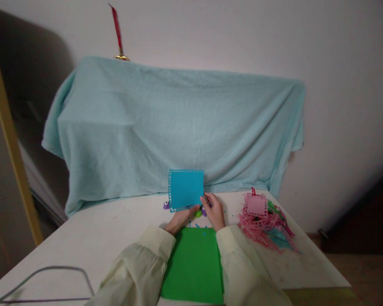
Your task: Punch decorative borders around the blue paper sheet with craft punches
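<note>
A blue sheet of paper (187, 189) stands upright above the table, with rows of punched holes along its top, left and bottom edges. My right hand (215, 211) pinches its lower right corner. At its bottom edge my left hand (182, 217) is closed, fingers partly hidden. Small craft punches with eye-like dots sit around the paper: a purple punch (166, 205) at the left, a green punch (198, 211) and another purple punch (204, 211) between my hands. Blue paper dots (198, 226) are scattered below. A green stack of paper (193, 265) lies between my forearms.
On the right of the white table (115, 229) is a heap of pink paper shreds (258, 229) with a hole-edged pink card (256, 205) on it. A pale blue cloth (185, 114) hangs behind. A grey curved rod (59, 267) is at the front left.
</note>
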`<state>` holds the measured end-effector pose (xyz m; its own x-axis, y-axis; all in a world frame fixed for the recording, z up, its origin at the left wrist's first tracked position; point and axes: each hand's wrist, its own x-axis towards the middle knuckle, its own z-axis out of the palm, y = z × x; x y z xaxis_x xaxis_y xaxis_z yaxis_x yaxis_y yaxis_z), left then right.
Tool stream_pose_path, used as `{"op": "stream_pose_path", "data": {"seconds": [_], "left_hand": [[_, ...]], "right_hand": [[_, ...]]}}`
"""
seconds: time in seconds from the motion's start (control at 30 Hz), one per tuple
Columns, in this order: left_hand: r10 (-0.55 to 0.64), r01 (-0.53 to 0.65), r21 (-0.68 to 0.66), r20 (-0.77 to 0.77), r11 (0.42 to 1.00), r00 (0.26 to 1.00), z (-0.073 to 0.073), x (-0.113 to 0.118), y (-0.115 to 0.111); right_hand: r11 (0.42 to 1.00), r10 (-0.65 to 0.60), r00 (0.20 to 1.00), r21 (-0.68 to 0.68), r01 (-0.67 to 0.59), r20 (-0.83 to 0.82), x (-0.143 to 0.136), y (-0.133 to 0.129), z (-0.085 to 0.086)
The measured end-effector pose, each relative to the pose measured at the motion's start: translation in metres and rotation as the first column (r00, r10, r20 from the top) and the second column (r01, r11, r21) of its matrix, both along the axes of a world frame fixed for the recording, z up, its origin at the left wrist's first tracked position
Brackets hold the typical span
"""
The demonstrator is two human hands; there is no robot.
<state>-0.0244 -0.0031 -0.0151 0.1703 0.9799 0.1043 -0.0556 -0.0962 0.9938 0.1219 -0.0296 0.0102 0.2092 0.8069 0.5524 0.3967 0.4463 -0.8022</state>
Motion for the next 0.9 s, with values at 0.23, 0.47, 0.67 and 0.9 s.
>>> {"op": "stream_pose_path", "data": {"seconds": [0.23,0.47,0.67,0.9], "left_hand": [[-0.113,0.111,0.060,0.030,0.992,0.993,0.012,0.002,-0.010],[-0.152,0.149,0.129,0.013,0.980,0.988,0.017,0.003,-0.009],[-0.136,0.138,0.083,-0.026,0.987,0.990,0.014,0.004,-0.001],[-0.106,0.109,0.118,-0.036,0.987,0.994,0.013,0.004,-0.001]], "right_hand": [[0.999,0.035,0.999,0.009,-0.035,-0.036,0.000,0.001,0.002],[0.999,0.018,0.999,0.039,-0.017,-0.033,0.003,0.001,0.003],[1.000,0.023,0.988,-0.006,-0.024,-0.155,0.004,0.008,-0.006],[1.000,0.018,0.981,-0.012,-0.021,-0.194,0.004,0.009,-0.007]]}}
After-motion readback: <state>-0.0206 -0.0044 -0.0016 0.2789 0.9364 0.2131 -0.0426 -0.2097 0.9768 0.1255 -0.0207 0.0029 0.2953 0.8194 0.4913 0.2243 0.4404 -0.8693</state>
